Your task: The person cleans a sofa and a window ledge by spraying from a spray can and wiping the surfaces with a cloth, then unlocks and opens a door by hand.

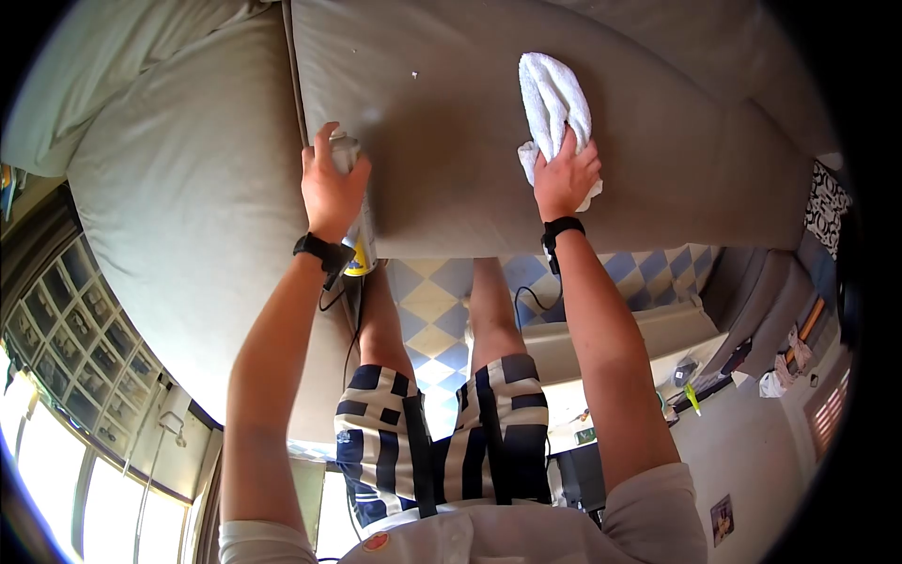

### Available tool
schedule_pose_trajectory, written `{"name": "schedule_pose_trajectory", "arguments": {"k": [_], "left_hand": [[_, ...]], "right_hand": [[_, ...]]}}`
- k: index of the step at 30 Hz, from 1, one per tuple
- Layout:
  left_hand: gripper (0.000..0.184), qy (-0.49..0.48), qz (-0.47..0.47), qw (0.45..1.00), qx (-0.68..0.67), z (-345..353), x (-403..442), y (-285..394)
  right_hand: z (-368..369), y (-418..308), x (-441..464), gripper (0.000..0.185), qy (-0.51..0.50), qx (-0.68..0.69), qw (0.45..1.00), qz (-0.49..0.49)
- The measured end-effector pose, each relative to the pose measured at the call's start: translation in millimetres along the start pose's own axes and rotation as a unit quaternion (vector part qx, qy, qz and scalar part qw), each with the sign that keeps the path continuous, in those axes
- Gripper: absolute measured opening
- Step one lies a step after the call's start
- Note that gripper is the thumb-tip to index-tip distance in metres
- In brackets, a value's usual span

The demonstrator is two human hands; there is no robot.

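My left hand (335, 193) is wrapped round a spray can (361, 230), its index finger bent over the nozzle at the top. The can has a silver upper body and a yellow band near its base. A faint whitish mist shows beside the nozzle, above the brown sofa seat (451, 179). My right hand (567, 179) grips a white cloth (554, 94), bunched and folded, against the seat to the right. Part of the cloth is hidden under my fingers.
Small white specks (414, 74) lie on the sofa seat near its far side. A lighter sofa section (188, 188) adjoins at the left, past a seam. Below is a blue and cream tiled floor (437, 310). Thin cables hang from both wrist bands. A patterned cushion (827, 207) is at far right.
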State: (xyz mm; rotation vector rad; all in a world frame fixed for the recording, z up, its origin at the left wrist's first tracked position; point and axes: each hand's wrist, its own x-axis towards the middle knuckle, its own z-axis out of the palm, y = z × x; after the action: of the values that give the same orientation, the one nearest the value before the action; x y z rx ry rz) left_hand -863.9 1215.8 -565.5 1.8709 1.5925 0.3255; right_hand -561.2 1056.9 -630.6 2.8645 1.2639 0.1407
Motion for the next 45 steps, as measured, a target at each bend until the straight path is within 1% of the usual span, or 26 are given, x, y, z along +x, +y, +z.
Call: {"name": "schedule_pose_trajectory", "arguments": {"k": [2, 5, 8, 12, 15, 21, 24, 27, 32, 37, 42, 45], "left_hand": [[0.061, -0.033, -0.013, 0.999, -0.011, 1.8, 6.9, -4.4], [0.062, -0.119, -0.097, 0.987, -0.051, -6.1, 22.2, 3.8], [0.064, -0.174, -0.163, 0.969, -0.064, -15.3, 36.3, 19.4], [0.064, -0.192, -0.120, 0.974, 0.021, -5.9, 41.7, 8.4], [0.063, -0.211, -0.140, 0.967, 0.007, -8.9, 40.9, 17.0], [0.060, -0.191, -0.089, 0.977, 0.032, -2.7, 39.2, 11.0], [0.059, -0.194, -0.110, 0.975, 0.021, -4.1, 37.9, 19.2], [0.057, -0.195, -0.088, 0.977, 0.021, -2.8, 39.5, 15.2], [0.056, -0.209, -0.083, 0.974, 0.029, -4.8, 42.2, 7.9], [0.059, -0.264, -0.126, 0.956, 0.024, -18.5, 46.1, 23.3], [0.060, -0.282, -0.143, 0.948, 0.027, -26.8, 58.5, 25.4], [0.059, -0.286, -0.163, 0.944, 0.006, -26.4, 65.8, 20.0]], "right_hand": [[-0.1, -0.3, -0.3, 0.066, -0.004, 0.000, 1.000, 0.001], [-2.5, -1.8, -0.3, 0.066, -0.018, 0.002, 1.000, 0.007], [-2.3, -1.3, -0.1, 0.066, -0.021, 0.008, 1.000, 0.006], [-2.6, -1.7, -0.1, 0.067, -0.017, 0.016, 1.000, 0.006], [-3.1, -1.5, -0.4, 0.067, -0.021, 0.017, 1.000, 0.009], [-1.2, -0.4, -0.7, 0.069, -0.009, 0.022, 1.000, 0.002], [-0.7, 0.0, -0.5, 0.068, -0.013, 0.023, 1.000, 0.002], [-0.3, -0.1, -0.5, 0.068, -0.006, 0.024, 1.000, -0.003], [1.5, -0.8, -0.2, 0.066, 0.004, 0.012, 1.000, -0.005], [3.2, 0.3, -1.4, 0.065, 0.006, 0.004, 1.000, -0.009], [3.0, -0.8, -1.7, 0.064, 0.009, 0.004, 1.000, -0.009], [2.2, -0.9, -2.1, 0.064, 0.012, 0.005, 1.000, -0.009]]}}
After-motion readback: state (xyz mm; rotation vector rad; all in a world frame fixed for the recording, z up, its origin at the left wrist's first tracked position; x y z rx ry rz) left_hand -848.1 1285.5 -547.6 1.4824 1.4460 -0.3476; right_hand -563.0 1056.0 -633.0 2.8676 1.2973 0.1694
